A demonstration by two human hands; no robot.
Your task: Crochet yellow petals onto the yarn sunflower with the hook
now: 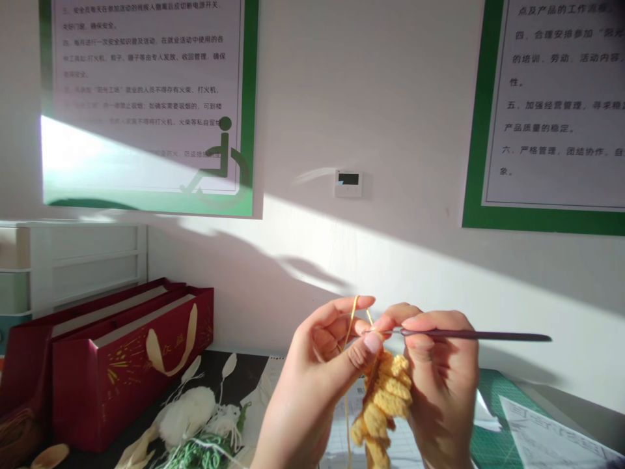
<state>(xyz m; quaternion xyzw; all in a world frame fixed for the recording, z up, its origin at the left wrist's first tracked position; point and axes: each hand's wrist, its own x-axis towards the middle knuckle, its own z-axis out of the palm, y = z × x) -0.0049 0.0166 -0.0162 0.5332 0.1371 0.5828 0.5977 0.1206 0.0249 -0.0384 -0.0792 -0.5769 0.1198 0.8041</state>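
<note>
Head view: my left fingers (359, 355) pinch the top of the yellow crochet piece (388, 394), which hangs below, yarn (352, 319) draped over one; my right fingers (437, 320) close around the hook (493, 336). Several ruffles look done; with yarn attached, I judge it unfinished.

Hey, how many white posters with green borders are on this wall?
2. The left poster hangs left of the small white wall panel with a dark screen, the right poster right of it. Both run off the top; others may be out of view.
</note>
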